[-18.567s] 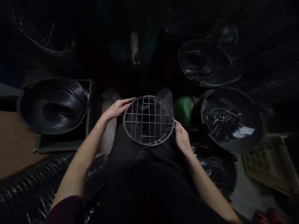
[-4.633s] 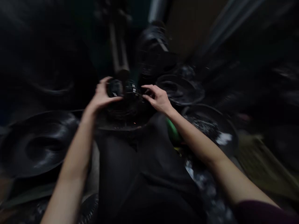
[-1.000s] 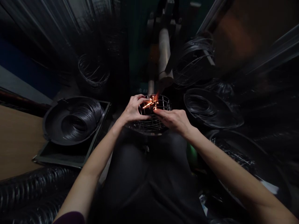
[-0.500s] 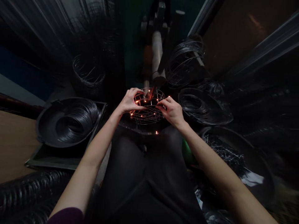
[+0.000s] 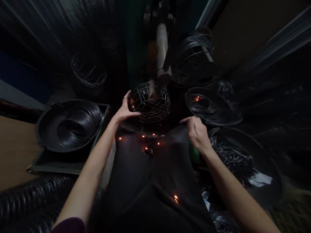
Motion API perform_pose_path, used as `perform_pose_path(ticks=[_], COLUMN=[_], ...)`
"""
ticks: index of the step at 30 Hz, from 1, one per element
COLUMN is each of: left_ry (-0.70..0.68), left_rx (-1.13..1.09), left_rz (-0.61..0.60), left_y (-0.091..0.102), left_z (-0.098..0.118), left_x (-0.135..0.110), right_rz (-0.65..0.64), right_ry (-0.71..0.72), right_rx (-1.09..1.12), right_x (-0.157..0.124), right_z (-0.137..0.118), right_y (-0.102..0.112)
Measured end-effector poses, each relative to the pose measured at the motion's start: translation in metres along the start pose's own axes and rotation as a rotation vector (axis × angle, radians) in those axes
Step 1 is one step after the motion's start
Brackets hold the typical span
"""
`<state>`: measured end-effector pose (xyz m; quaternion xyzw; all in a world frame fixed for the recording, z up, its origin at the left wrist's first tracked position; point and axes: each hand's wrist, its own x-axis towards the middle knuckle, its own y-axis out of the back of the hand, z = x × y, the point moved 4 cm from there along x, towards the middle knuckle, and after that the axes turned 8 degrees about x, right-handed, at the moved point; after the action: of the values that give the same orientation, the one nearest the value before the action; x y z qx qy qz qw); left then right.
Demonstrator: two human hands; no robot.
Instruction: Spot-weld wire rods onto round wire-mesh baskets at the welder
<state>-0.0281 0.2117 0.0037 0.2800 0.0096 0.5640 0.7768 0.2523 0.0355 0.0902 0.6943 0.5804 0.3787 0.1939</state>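
My left hand (image 5: 124,111) grips the wire basket (image 5: 150,101) at its left rim, fingers loosely curled; my right hand (image 5: 198,133), right of the basket, pinches nothing visible.

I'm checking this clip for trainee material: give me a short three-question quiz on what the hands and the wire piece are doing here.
1. True or false: the left hand rests against the wire basket.
2. Which lies nearest the right hand? A) the basin of short wire pieces B) the basin of coiled wire C) the wooden board
3. Fill in: small orange ______ glow on the dark apron below the basket.

Key: 1 true. 2 A. 3 sparks.
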Motion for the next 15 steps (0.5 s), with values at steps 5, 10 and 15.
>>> perform_pose_path(ticks=[5,10,15], left_ry=[0.120,-0.006,-0.196], left_rx=[-0.201,-0.103,0.177], left_rz=[0.087,0.205,0.124], left_y=[-0.011,0.005,0.011], left_z=[-0.033,-0.003,0.062], left_x=[-0.015,-0.023,-0.047], right_rz=[-0.387,-0.434,-0.354], right_ry=[-0.233,-0.395,-0.413], right_rx=[0.043,0.300,0.541], right_x=[-0.093,-0.101,-0.034], right_z=[0.059,0.072,-0.004], right_y=[-0.025,-0.023,-0.015])
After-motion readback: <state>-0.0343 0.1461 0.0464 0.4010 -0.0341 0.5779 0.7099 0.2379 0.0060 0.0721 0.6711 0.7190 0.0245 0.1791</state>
